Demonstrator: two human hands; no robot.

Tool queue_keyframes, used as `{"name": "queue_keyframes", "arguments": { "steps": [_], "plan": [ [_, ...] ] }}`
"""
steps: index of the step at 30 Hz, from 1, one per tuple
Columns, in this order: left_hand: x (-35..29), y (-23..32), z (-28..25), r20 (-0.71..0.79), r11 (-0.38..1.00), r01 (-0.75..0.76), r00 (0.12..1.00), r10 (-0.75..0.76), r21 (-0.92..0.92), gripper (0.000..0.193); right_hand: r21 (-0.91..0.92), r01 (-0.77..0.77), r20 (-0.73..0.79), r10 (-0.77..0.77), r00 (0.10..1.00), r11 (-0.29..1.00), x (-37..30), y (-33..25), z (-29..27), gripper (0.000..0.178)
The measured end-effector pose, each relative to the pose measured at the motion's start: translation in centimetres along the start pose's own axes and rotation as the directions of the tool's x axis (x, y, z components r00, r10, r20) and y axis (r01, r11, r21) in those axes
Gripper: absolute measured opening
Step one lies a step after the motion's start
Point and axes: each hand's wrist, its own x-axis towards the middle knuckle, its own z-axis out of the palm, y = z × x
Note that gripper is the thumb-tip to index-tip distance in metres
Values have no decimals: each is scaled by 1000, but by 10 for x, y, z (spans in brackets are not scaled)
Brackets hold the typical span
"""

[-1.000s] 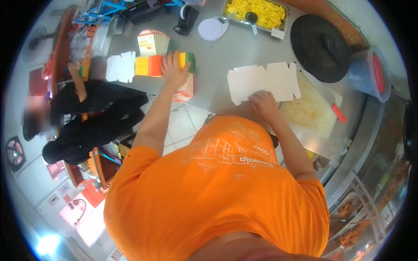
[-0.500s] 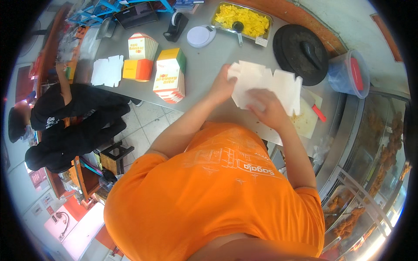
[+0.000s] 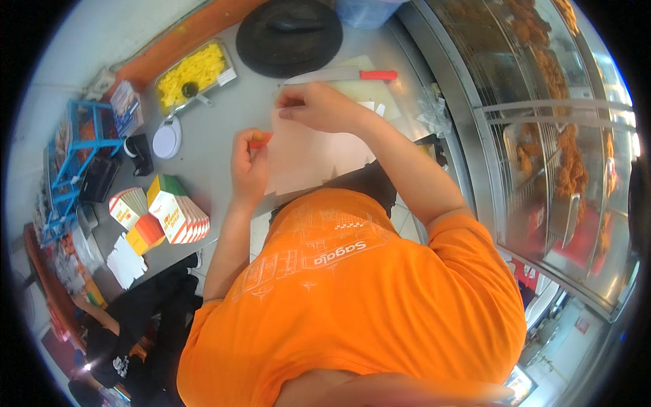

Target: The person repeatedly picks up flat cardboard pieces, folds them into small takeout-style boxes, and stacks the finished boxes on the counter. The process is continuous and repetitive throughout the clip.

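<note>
Bare counter [image 3: 224, 129] left; knife [image 3: 342, 74], black pan [image 3: 288, 34] crowd ahead.

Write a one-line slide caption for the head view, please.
Both hands, left and right, fold a flat white carton on a grey counter beside a knife.

Flat white cardboard box blank [image 3: 319, 159] on grey steel counter [image 3: 224, 129], between left hand [image 3: 249, 166] and right hand [image 3: 319, 107]. Red-handled knife [image 3: 339, 75] just beyond right hand; round black pan [image 3: 289, 35] behind it. Tray of yellow food [image 3: 192, 73] far left of pan. Stack of folded cartons [image 3: 178, 217] left of left hand.
</note>
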Motion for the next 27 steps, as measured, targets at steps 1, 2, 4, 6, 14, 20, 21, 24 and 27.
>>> {"name": "queue_keyframes", "arguments": {
  "steps": [1,2,4,6,14,20,21,24,27],
  "plan": [
    [5,5,4,18,998,-19,1000,18,52,36,43,-62,-21,63,998,997,-11,2,-5,27],
    [10,9,12,25,995,-28,999,26,95,37,101,-86,-39,90,995,991,-24,6,-12,27],
    [19,17,32,-12,971,-96,995,101,219,38,212,-128,-97,151,984,969,-49,17,-23,25],
    [26,27,58,-87,900,-193,966,245,391,36,326,-150,-171,215,962,933,-71,28,-27,21],
    [29,70,178,-72,404,-388,641,764,829,23,815,-78,-91,259,962,574,-151,43,-61,16],
    [-26,67,263,-562,956,-193,776,287,221,27,818,-16,-132,215,968,575,-214,72,-86,15],
    [-34,70,271,-611,986,-130,774,169,108,28,856,-77,-66,257,964,511,-220,75,-89,15],
    [-57,82,286,-445,856,-90,879,-171,-508,31,843,-143,72,154,985,519,-232,79,-93,18],
    [-79,93,295,-513,902,-85,843,-161,-423,33,831,-47,65,-14,998,555,-239,75,-95,17]
  ]
}}
